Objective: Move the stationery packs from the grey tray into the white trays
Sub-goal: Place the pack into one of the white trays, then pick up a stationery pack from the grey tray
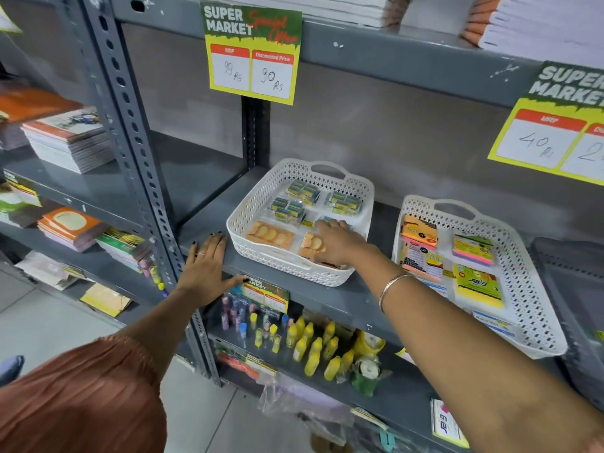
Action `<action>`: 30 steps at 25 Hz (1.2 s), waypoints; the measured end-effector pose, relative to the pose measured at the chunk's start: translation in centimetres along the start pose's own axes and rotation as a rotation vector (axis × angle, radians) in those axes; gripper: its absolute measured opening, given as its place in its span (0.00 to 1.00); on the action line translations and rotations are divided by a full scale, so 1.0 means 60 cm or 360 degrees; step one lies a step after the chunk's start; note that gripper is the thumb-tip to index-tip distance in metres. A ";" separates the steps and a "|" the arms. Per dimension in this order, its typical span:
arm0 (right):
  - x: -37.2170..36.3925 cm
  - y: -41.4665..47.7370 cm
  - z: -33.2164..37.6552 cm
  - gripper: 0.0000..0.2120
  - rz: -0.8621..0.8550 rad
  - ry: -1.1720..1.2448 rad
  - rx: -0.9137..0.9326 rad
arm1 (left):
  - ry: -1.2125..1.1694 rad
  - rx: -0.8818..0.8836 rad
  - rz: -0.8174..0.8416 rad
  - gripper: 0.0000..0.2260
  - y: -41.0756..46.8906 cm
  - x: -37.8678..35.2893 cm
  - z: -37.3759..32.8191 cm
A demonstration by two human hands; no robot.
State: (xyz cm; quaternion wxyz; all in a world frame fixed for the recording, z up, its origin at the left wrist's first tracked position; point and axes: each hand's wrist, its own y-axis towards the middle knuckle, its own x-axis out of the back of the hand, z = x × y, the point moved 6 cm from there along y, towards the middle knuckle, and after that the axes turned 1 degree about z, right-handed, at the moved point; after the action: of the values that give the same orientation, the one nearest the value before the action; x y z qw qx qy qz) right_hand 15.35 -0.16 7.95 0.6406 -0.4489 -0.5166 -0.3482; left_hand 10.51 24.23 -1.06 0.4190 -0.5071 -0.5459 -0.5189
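Two white lattice trays stand on the grey middle shelf. The left white tray (248, 204) holds blue-and-yellow packs (304, 191) at the back and orange packs (269, 235) at the front. My right hand (340, 243) lies palm down inside it, fingers spread, fingertips resting on a blue-and-yellow pack (328, 220). Sticky-note packs (474, 248) fill the right white tray (532, 289). Only part of the grey tray (568, 289) shows at the far right edge, and its contents are hidden. My left hand (206, 266) rests flat on the shelf's front edge, left of the trays.
A perforated steel post (140, 158) stands left of my left hand. Yellow bottles (310, 344) and small tubes fill the shelf below. Notebook stacks (70, 138) sit on the left shelves. Price signs (253, 50) hang from the shelf above.
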 end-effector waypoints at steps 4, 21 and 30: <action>0.050 -0.039 -0.032 0.36 -0.0328 0.0126 -0.0070 | 0.0042 -0.0185 -0.0211 0.40 -0.064 0.016 -0.057; -0.012 -0.420 -0.546 0.20 -0.0472 0.0128 -0.1692 | -0.0020 -0.0838 0.0122 0.40 -0.044 -0.030 -0.481; -0.109 -0.490 -0.605 0.22 -0.0001 0.0052 -0.2023 | -0.0061 -0.0857 -0.0035 0.42 -0.049 -0.020 -0.483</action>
State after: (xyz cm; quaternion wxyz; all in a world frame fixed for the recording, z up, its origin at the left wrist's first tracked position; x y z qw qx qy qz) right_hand -0.21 -44.62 5.62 0.2567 -0.7360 -0.1992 -0.5939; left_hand 5.75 -4.48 0.56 0.2529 -0.6039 -0.4015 -0.6404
